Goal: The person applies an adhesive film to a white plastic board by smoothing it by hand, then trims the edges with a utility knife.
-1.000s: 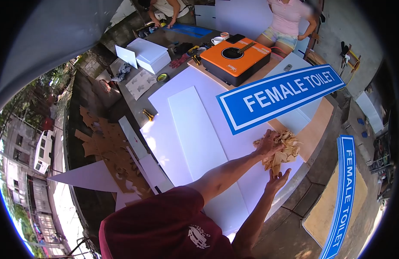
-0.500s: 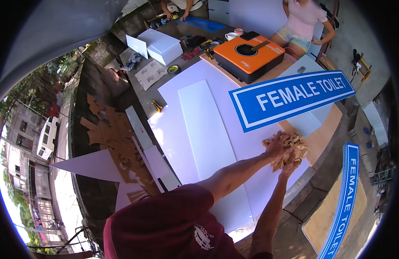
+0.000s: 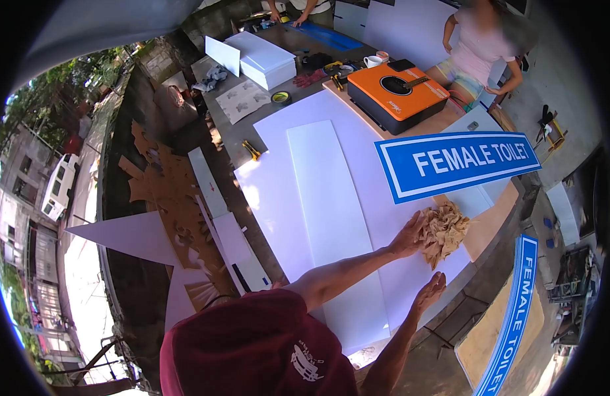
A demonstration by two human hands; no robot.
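A wad of crumpled brown paper lies on a large white board, just below a blue "FEMALE TOILET" sign. My left hand rests against the wad's left side with its fingers spread. My right hand is flat and open over the board's near edge. It is a short way from the wad and holds nothing.
An orange box with a guitar-like top stands at the back of the table, and a person in a pink top stands behind it. A second blue sign lies on the floor at the right. Cardboard offcuts lie left of the table.
Half a second ago both hands pressed the paper wad together. My right hand has since drawn back toward the board's near edge, and my left hand stays against the wad.
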